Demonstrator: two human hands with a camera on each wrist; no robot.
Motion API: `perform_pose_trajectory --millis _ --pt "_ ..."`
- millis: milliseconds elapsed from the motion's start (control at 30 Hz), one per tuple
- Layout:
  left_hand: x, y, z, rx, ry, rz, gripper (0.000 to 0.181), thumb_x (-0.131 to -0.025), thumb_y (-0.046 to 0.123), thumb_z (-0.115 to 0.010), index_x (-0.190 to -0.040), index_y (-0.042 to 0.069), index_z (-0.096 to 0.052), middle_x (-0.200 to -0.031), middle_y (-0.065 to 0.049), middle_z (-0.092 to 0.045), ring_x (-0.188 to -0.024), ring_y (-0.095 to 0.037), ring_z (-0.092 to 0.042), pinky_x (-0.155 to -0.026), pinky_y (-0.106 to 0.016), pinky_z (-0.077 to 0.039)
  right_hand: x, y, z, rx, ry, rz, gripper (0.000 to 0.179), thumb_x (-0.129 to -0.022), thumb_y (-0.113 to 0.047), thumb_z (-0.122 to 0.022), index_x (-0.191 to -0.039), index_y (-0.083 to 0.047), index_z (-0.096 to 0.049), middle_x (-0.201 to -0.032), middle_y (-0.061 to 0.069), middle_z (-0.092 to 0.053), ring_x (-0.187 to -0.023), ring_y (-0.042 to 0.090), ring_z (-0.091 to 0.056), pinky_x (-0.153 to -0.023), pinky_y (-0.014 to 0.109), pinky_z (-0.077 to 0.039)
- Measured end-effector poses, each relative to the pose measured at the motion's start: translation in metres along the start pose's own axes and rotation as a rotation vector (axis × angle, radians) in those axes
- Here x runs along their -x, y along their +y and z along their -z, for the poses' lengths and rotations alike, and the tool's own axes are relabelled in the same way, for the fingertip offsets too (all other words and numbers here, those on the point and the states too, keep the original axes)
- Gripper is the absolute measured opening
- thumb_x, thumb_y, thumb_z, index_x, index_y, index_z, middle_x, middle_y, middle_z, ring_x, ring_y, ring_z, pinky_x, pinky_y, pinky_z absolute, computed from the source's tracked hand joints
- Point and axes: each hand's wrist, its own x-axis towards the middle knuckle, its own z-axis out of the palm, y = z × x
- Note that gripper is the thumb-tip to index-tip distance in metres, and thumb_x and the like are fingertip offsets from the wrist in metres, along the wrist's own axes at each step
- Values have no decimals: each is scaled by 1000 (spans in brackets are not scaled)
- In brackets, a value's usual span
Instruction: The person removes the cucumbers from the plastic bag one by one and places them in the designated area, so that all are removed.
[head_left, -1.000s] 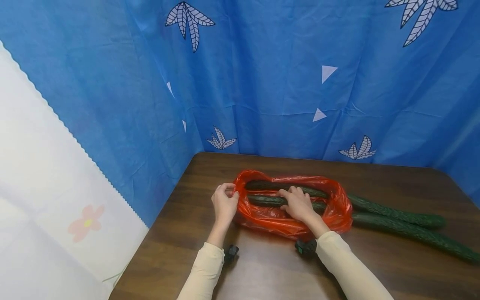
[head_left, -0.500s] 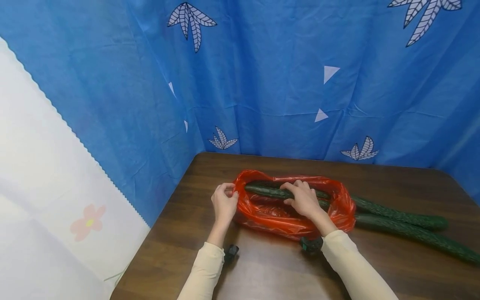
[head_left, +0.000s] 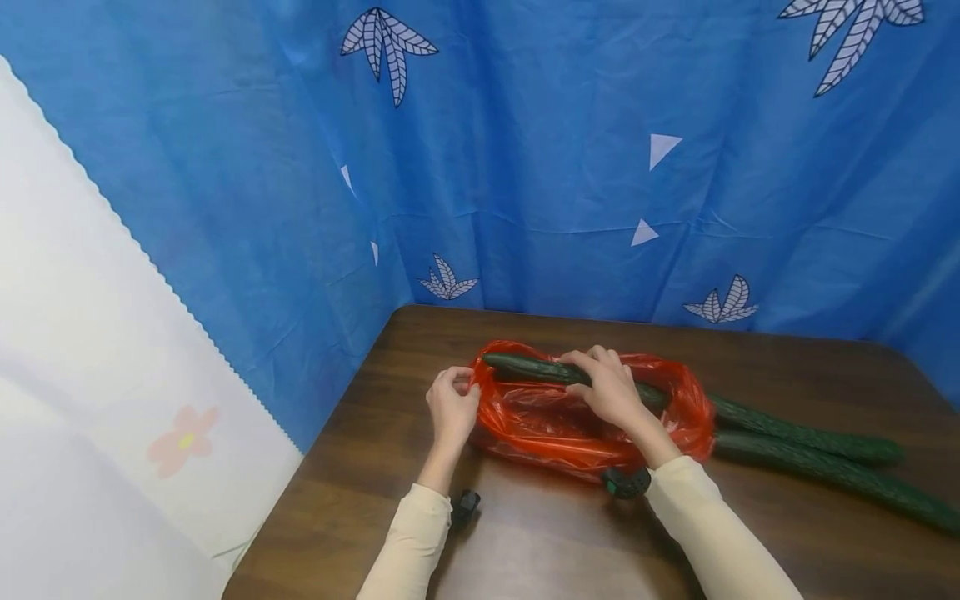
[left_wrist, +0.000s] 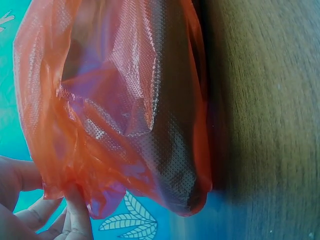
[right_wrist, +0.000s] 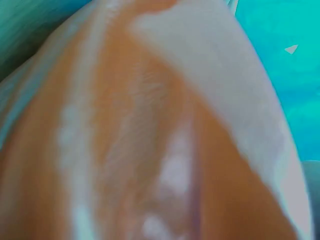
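A red plastic bag (head_left: 555, 446) lies on the table with its mouth spread wide. My left hand (head_left: 453, 410) pinches the bag's left rim between thumb and fingers; the left wrist view shows that pinch on the thin film (left_wrist: 55, 150). Along the far side of the opening lies a long green cucumber (head_left: 517, 364). My right hand (head_left: 611, 390) grips it from above near its middle, thumb toward me. A dark long shape shows through the bag in the left wrist view. Red film fills most of the right wrist view, hiding the right fingers there.
Two more long cucumbers (head_left: 810, 429) lie side by side on the brown table (head_left: 540, 533), to the right of the bag. A blue patterned curtain (head_left: 555, 167) hangs behind the table, and a white cloth (head_left: 97, 333) hangs at the left.
My right hand has moved away from me, shifting the cucumber it grips from the middle of the bag's opening to the far side. The left hand has kept its pinch on the rim.
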Motion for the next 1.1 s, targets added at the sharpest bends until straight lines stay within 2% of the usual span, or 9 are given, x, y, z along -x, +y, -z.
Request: perform_pose_trajectory --millis 200,433,833,1100 --pt "-2 0 2 9 -12 11 17 -84 1 -70 -100 4 -71 -103 -12 -67 -87 -26 -64 -77 -43 -58 -9 -16 7 19 17 71 43 -83 -16 -77 -124 -23 -64 -99 7 -53 -91 25 -43 -73 36 -29" --pt "-3 -2 1 -10 -8 -16 17 -83 -1 -69 -99 5 -72 -99 -12 -67 -86 -26 -64 -78 -43 -56 -12 -25 15 52 44 119 43 -83 -18 -77 -124 -22 -64 -98 6 -53 -90 25 -43 -71 35 -29" --pt "-5 -2 1 -2 -10 -54 16 -83 0 -69 -98 4 -72 -97 -13 -67 -85 -28 -63 -76 -43 -56 -15 -43 35 67 125 181 43 -82 -16 -77 -122 -24 -64 -99 6 -53 -88 25 -41 -70 35 -25" --pt "-2 -2 4 5 -24 -45 16 -83 -1 -69 -99 4 -71 -98 -13 -67 -84 -27 -62 -75 -43 -57 -14 -52 56 86 165 201 43 -83 -13 -77 -123 -23 -65 -97 7 -52 -85 25 -40 -71 37 -26"
